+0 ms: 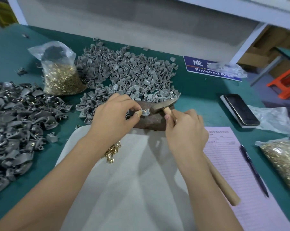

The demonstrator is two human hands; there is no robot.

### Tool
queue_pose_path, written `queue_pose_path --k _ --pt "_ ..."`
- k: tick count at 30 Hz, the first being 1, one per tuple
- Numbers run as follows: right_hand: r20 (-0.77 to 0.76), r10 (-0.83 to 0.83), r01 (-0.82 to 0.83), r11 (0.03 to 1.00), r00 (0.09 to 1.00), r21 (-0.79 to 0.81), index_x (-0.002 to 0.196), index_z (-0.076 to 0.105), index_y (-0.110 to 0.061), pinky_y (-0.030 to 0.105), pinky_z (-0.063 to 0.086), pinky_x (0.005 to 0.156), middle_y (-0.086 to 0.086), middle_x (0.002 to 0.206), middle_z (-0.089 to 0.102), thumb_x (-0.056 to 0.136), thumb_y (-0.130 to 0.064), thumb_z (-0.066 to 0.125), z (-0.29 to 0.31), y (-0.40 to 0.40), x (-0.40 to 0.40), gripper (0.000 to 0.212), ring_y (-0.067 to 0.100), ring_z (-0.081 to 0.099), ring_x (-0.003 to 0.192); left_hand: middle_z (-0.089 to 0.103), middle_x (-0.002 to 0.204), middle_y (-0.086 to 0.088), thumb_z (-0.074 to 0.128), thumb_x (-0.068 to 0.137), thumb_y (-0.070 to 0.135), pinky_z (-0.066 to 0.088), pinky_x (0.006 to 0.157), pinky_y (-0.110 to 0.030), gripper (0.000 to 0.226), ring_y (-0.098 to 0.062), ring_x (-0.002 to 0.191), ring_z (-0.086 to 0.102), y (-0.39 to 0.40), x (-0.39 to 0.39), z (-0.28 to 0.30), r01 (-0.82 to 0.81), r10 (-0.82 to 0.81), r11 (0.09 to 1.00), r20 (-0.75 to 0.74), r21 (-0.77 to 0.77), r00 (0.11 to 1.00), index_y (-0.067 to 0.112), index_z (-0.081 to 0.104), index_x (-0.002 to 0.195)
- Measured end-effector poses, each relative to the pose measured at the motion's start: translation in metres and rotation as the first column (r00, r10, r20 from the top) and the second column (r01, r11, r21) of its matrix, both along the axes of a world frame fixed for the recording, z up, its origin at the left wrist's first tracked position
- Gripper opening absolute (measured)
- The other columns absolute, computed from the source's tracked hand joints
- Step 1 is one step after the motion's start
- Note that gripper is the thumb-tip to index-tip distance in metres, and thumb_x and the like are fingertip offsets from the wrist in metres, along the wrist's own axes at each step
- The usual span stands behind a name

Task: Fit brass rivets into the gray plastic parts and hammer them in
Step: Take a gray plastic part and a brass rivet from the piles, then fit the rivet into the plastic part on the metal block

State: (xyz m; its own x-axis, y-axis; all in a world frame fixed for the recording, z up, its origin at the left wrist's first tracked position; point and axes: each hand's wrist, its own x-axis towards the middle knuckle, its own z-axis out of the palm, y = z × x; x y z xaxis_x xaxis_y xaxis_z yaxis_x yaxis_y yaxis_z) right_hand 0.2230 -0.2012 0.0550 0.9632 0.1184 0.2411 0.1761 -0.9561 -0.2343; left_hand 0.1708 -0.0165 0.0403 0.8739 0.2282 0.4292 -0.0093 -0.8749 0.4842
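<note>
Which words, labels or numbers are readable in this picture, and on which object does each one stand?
"Finished Area": white letters on the blue sign lying on the green table, partly covered by a clear plastic bag.
"成": large white Chinese character on the same sign; the character after it is hidden.
Pink form: a printed Chinese heading and lines, too small and blurred to read.
Phone, pen: no readable text.

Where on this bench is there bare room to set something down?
Bare green mat lies between the gray parts pile and phone, below the blue sign. The white cloth between the forearms is mostly free. The left side is crowded.
</note>
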Motion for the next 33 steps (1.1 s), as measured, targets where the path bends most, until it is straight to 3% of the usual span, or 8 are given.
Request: queue_pose_path --k 3,7,13,16,19,21,25,33 --pt "0.169 0.154 -0.164 0.986 0.973 0.043 0.12 0.07 -0.028 0.041 0.034 0.087 0.002 0.114 0.06 0.1 -0.043 0.056 0.005 0.005 -0.007 0.029 0.03 0.046 0.108 0.062 0.092 0.017 0.068 0.091 0.032 0.047 0.071 -0.032 0.003 -0.004 0.092 0.045 -0.007 -0.014 0.007 0.006 -0.006 1.0 0.025 0.009 1.0 0.031 0.071 0.09" --pt "0.436 0.459 -0.571 0.803 0.774 0.168 0.112 0.074 -0.023 0.042 0.044 0.087 -0.006 0.104 0.067 0.097 -0.035 0.064 0.011 0.019 -0.03 0.021 0.026 0.052 0.098 0.063 0.09 0.014 0.072 0.087 0.028 0.041 0.061 -0.025 0.004 -0.011 0.089 0.053 -0.006 -0.051 0.013 -0.008 0.003 0.998 0.086 0.061 0.996 0.028 0.071 0.09" --pt "0.29 0.638 -0.701 0.66 0.713 0.272 0.095 0.078 -0.023 0.047 0.047 0.08 -0.011 0.095 0.071 0.089 -0.025 0.076 0.006 0.063 -0.066 0.006 0.023 0.056 0.092 0.064 0.092 0.019 0.072 0.084 0.027 0.045 0.059 -0.019 0.011 -0.009 0.09 0.056 0.021 -0.118 0.006 -0.163 0.164 0.986 0.113 -0.014 0.98 0.031 0.072 0.094" --pt "0.229 0.72 -0.753 0.595 0.655 0.282 0.092 0.076 -0.023 0.046 0.046 0.083 -0.011 0.091 0.07 0.09 -0.025 0.075 0.006 0.091 -0.078 0.003 0.021 0.055 0.091 0.065 0.092 0.017 0.075 0.085 0.027 0.053 0.06 -0.031 0.01 -0.012 0.091 0.056 0.042 -0.146 0.001 -0.252 0.252 0.968 0.103 -0.006 0.962 0.029 0.072 0.094" --pt "0.178 0.79 -0.802 0.538 0.587 0.259 0.09 0.074 -0.025 0.041 0.046 0.088 -0.013 0.084 0.065 0.093 -0.024 0.07 0.004 0.124 -0.092 0.005 0.015 0.05 0.087 0.066 0.092 0.015 0.072 0.085 0.028 0.054 0.066 -0.031 0.008 -0.014 0.093 0.056 0.065 -0.171 -0.001 -0.334 0.33 0.942 0.103 0.026 0.938 0.027 0.073 0.093" --pt "0.136 0.824 -0.828 0.518 0.55 0.214 0.09 0.072 -0.028 0.04 0.045 0.084 -0.015 0.082 0.063 0.094 -0.026 0.066 0.004 0.146 -0.102 0.008 0.015 0.049 0.087 0.069 0.092 0.011 0.076 0.084 0.024 0.052 0.074 -0.028 0.008 -0.017 0.094 0.058 0.08 -0.184 -0.003 -0.385 0.378 0.921 0.106 0.059 0.92 0.024 0.075 0.092" --pt "0.093 0.864 -0.859 0.47 0.495 0.202 0.091 0.071 -0.031 0.039 0.046 0.082 -0.017 0.085 0.062 0.095 -0.03 0.063 0.001 0.188 -0.119 0.009 0.013 0.048 0.089 0.072 0.095 0.005 0.081 0.085 0.026 0.053 0.081 -0.043 0.012 -0.025 0.096 0.062 0.107 -0.208 -0.005 -0.496 0.494 0.868 0.046 0.033 0.868 0.021 0.079 0.095" --pt "0.03 0.871 -0.855 0.474 0.49 0.212 0.092 0.075 -0.032 0.036 0.046 0.084 -0.016 0.088 0.067 0.095 -0.032 0.064 -0.009 0.226 -0.128 0.011 0.014 0.052 0.093 0.068 0.094 0.011 0.074 0.089 0.031 0.047 0.088 -0.039 0.009 -0.02 0.101 0.056 0.124 -0.23 -0.006 -0.572 0.573 0.82 0.014 -0.026 0.82 0.027 0.074 0.097"
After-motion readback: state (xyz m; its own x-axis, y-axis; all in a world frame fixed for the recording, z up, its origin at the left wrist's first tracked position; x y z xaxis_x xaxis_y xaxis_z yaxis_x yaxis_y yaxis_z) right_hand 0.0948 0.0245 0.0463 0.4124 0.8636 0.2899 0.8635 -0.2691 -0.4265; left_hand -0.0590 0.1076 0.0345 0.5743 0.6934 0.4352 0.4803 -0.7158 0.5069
